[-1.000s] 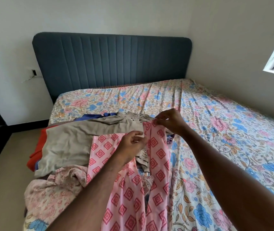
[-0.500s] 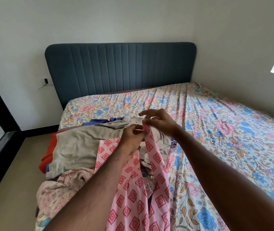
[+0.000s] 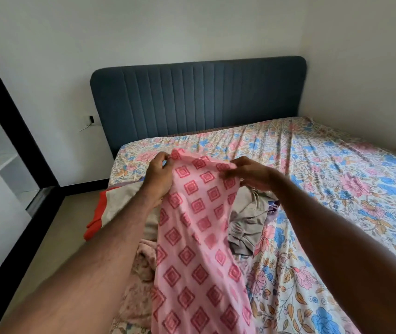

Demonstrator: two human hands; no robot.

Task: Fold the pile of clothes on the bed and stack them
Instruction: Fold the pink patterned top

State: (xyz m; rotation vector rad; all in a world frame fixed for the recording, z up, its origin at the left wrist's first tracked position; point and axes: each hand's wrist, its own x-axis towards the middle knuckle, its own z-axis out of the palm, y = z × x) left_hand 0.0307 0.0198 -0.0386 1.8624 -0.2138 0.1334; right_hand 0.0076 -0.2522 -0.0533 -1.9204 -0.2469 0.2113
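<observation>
Head view: left hand (image 3: 159, 175) and right hand (image 3: 247, 175) each pinching the top edge of the pink diamond-print garment (image 3: 197, 237), stretched between them, held up over the bed (image 3: 336, 189). Hanging down across the clothes pile (image 3: 247, 222) at the bed's left side.

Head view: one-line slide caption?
Both hands, left and right, pinch a pink cloth above the clothes pile.

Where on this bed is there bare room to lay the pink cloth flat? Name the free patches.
Free: the floral sheet right of the right hand, out to the wall, and the strip below the headboard. Crowded: the near left edge, where the beige garment, the orange cloth and crumpled clothes lie under the pink cloth.
</observation>
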